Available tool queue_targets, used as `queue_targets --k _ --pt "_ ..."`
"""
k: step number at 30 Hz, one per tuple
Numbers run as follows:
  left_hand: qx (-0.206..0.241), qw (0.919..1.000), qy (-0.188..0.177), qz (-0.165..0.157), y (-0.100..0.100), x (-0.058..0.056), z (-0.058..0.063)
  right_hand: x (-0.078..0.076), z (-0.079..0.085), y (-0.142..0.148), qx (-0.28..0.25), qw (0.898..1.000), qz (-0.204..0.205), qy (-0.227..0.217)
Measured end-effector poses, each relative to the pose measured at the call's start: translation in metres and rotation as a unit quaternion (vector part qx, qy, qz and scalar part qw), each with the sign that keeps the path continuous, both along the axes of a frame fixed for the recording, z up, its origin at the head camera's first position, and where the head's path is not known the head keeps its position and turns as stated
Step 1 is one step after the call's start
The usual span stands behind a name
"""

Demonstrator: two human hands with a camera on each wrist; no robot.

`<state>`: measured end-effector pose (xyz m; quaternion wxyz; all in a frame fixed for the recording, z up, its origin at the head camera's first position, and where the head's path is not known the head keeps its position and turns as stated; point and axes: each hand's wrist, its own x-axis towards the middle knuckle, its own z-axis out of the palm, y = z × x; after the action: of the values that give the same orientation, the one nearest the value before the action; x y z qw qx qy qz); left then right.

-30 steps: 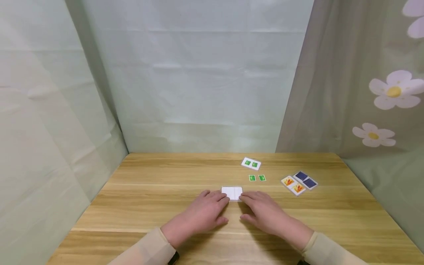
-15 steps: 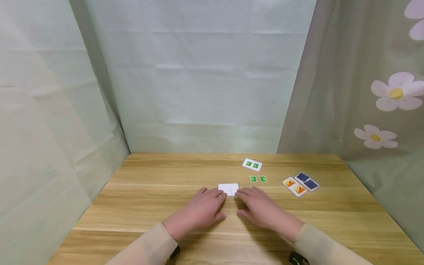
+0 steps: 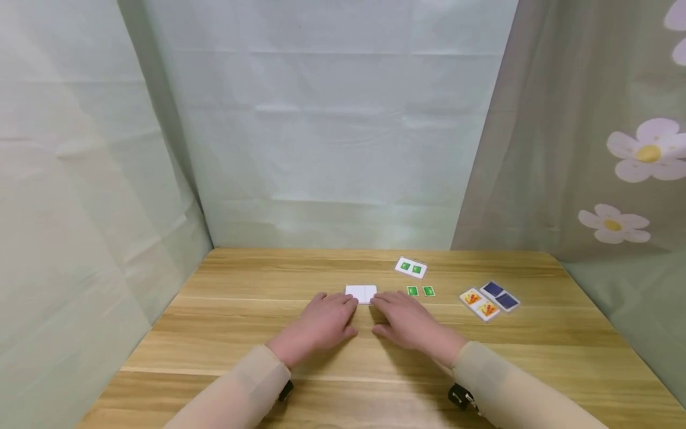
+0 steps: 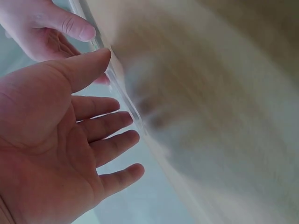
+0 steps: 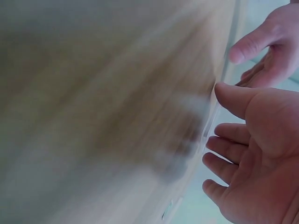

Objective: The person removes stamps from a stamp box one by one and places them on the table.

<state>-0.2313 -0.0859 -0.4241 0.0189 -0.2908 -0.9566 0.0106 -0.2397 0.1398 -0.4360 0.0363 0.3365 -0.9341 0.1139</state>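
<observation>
A white card (image 3: 361,293) with a faint line down its middle lies flat on the wooden table. At its near left corner are the fingertips of my left hand (image 3: 326,320), and those of my right hand (image 3: 405,320) meet its near right corner. Both palms face down. In the left wrist view, the left hand (image 4: 51,135) has its fingers spread and loosely straight, reaching the clear edge of the card. The right wrist view shows the right hand (image 5: 261,149) with relaxed fingers and its thumb stretched forward.
Beyond the right hand lie two small green squares (image 3: 412,291), with a white card bearing green squares (image 3: 411,267) behind them. Further right, a card with orange pictures (image 3: 479,304) sits beside a dark blue card (image 3: 500,296). Curtains (image 3: 332,149) rise behind the table.
Both hands have slid the white card away from the person and slightly left across the table. The other cards stay in place, while the head view shifts a little.
</observation>
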Motion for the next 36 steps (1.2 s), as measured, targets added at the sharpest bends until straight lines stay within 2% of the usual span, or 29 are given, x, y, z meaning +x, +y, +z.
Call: queue_targets --k 17,22,27,36 --pt "0.015 0.9965 -0.041 0.071 -0.011 -0.042 0.002 -0.043 -0.001 -0.028 0.020 1.000 -0.003 -0.001" --pt "0.016 0.9937 -0.065 0.090 -0.014 -0.052 0.003 -0.051 0.000 -0.035 0.015 1.000 -0.001 -0.009" --pt "0.018 0.9919 -0.070 0.105 -0.019 -0.060 0.001 -0.061 0.000 -0.043 0.013 1.000 -0.001 -0.003" --pt "0.011 0.9901 -0.073 0.120 -0.025 -0.076 -0.001 -0.077 -0.004 -0.059 0.031 0.999 -0.035 -0.022"
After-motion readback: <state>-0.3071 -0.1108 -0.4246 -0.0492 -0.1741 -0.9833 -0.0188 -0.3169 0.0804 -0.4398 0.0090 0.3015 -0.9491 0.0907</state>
